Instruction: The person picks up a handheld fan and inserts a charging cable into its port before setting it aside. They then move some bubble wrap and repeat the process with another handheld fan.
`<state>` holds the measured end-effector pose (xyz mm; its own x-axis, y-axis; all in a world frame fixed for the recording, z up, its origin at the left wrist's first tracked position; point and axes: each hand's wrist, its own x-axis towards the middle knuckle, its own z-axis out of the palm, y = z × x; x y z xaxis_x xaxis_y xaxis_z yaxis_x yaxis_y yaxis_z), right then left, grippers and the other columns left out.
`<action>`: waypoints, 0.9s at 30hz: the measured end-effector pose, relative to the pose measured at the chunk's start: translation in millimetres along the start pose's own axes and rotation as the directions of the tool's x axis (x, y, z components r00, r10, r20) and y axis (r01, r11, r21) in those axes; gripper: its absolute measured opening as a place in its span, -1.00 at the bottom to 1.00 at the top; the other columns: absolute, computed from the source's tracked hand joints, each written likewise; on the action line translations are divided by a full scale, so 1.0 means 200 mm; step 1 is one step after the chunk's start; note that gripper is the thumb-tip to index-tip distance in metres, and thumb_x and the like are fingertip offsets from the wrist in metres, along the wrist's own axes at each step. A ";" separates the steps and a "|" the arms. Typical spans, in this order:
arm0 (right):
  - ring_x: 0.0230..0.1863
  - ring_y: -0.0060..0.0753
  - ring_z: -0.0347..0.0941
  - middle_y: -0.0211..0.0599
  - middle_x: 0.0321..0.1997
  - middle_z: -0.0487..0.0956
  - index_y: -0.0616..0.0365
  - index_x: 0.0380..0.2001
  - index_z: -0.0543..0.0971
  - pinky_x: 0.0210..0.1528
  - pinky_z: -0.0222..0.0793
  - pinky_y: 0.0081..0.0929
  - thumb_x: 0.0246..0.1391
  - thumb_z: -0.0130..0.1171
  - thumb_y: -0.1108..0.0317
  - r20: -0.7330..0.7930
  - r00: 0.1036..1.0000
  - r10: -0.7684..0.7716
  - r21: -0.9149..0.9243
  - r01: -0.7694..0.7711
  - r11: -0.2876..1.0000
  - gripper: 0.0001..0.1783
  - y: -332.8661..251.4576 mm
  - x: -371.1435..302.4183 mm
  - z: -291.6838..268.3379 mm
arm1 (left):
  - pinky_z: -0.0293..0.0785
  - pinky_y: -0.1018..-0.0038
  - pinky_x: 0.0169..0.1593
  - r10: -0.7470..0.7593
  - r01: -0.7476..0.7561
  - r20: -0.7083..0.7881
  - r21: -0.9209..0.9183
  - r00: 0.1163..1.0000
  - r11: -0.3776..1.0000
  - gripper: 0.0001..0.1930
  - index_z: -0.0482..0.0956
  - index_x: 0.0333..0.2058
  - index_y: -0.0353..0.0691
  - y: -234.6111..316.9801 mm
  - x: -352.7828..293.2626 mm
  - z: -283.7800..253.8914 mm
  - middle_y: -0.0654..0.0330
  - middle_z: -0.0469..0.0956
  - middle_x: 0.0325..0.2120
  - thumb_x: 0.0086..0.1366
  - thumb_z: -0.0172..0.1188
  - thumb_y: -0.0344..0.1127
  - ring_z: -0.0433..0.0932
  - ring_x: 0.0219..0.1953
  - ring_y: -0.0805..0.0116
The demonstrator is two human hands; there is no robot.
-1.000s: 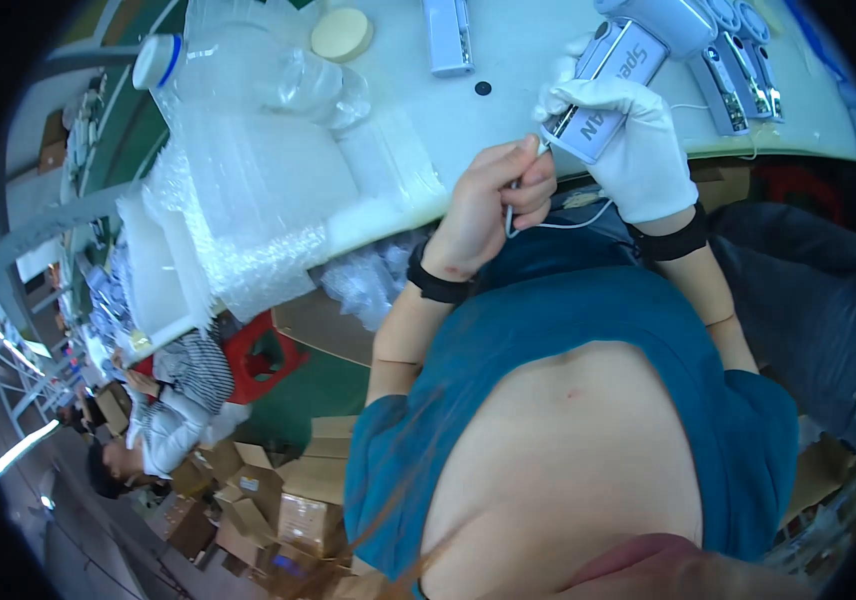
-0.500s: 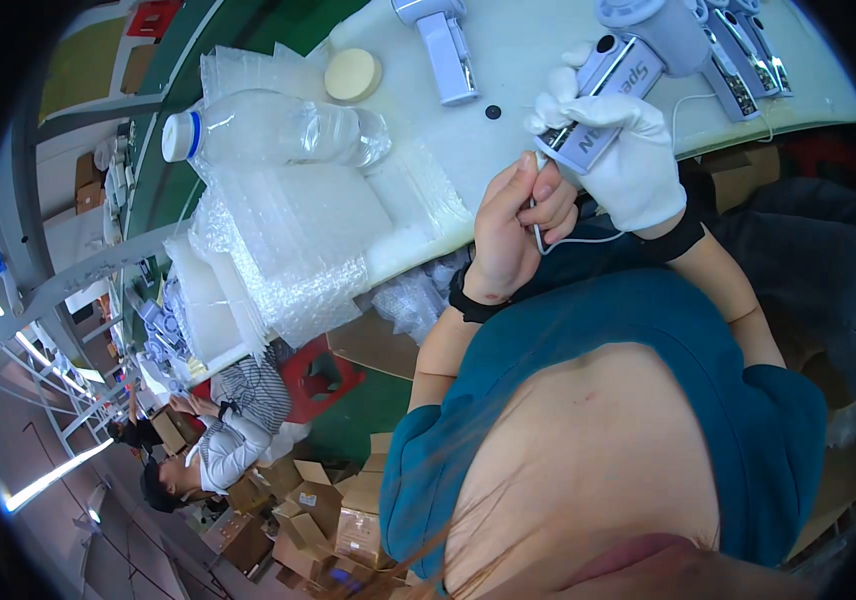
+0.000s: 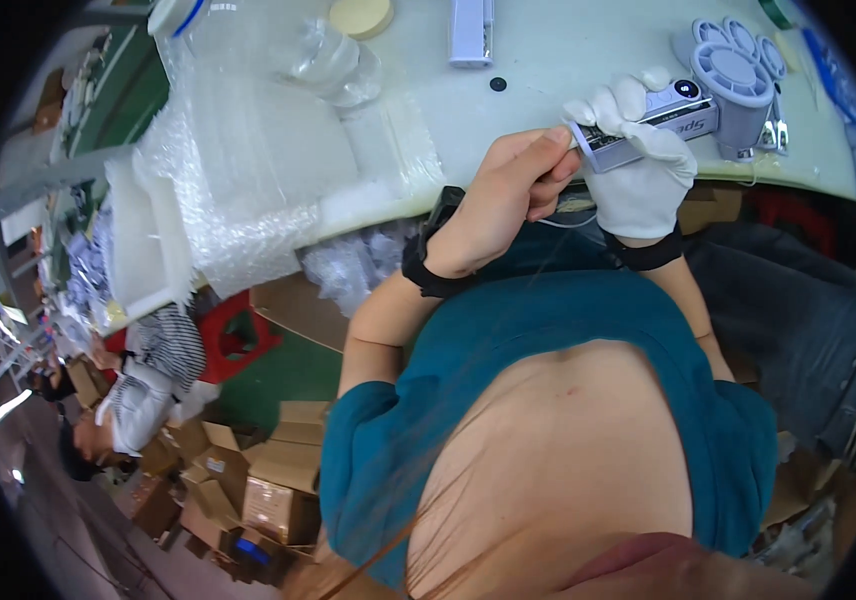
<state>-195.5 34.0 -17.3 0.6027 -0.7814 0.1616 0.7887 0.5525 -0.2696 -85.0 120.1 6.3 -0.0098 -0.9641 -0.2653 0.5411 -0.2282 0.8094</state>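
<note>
Cardboard cartons (image 3: 258, 480) – brown, stacked in a loose heap on the floor, lower left, beside a seated person. Bubble wrap sheets (image 3: 238, 170) – clear, spread over the table's left end. Grey label (image 3: 648, 128) with white print on the small device's side, upper right.
</note>
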 end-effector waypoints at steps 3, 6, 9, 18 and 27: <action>-0.35 -0.26 0.30 -0.31 -0.51 0.34 0.05 -0.23 0.32 -0.10 0.18 -0.23 -0.31 -0.03 0.61 0.089 0.996 0.025 -0.073 -0.018 0.997 -0.56 -0.01 -0.01 -0.05 | -0.08 0.64 -0.63 -0.094 0.105 0.121 -0.083 0.988 0.991 -0.63 0.19 -0.63 -0.13 0.00 0.01 -0.02 0.47 -0.02 -0.78 0.34 -0.20 -0.10 -0.08 -0.72 0.65; -0.38 -0.26 0.28 -0.32 -0.52 0.32 0.04 -0.24 0.32 -0.14 0.18 -0.24 -0.35 -0.03 0.59 0.146 0.989 0.037 -0.142 -0.016 0.990 -0.55 -0.02 0.01 -0.04 | -0.09 0.65 -0.62 -0.056 0.068 0.129 -0.094 0.990 0.993 -0.62 0.21 -0.62 -0.14 -0.02 0.02 -0.03 0.47 -0.01 -0.77 0.34 -0.20 -0.08 -0.08 -0.71 0.65; -0.43 -0.27 0.25 -0.32 -0.53 0.31 0.03 -0.25 0.33 -0.17 0.17 -0.24 -0.38 -0.04 0.58 0.166 0.985 0.038 -0.214 -0.001 0.977 -0.54 -0.02 0.02 -0.03 | -0.10 0.66 -0.62 -0.005 0.016 0.109 -0.099 0.994 0.995 -0.62 0.22 -0.60 -0.15 -0.04 0.02 -0.03 0.47 -0.01 -0.76 0.34 -0.19 -0.07 -0.09 -0.70 0.65; -0.54 -0.41 0.09 -0.42 -0.61 0.15 0.08 -0.33 0.31 -0.28 0.08 -0.41 -0.47 -0.05 0.52 -0.145 0.973 0.182 -0.353 -0.222 0.909 -0.57 -0.04 0.17 0.12 | -0.16 0.68 -0.65 -0.027 0.055 0.098 -0.299 0.995 0.953 -0.69 0.27 -0.47 -0.17 -0.02 0.03 -0.02 0.48 -0.02 -0.73 0.36 -0.20 -0.08 -0.10 -0.71 0.67; -0.49 -0.51 0.26 -0.50 -0.56 0.26 0.20 -0.30 0.36 -0.34 0.26 -0.52 -0.11 0.10 0.33 0.255 0.928 0.273 -0.095 -0.257 0.962 -0.72 -0.41 0.72 0.17 | -0.19 0.67 -0.65 0.079 -0.018 0.104 -0.490 0.991 0.872 -0.71 0.23 -0.44 -0.17 -0.03 -0.01 -0.11 0.47 -0.08 -0.73 0.37 -0.23 -0.11 -0.11 -0.71 0.67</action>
<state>-168.0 -113.7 61.0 0.8053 -0.5004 0.3180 0.5922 0.7047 -0.3908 -70.4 126.5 -8.9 -0.0542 -0.9881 -0.1441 0.8838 -0.1146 0.4536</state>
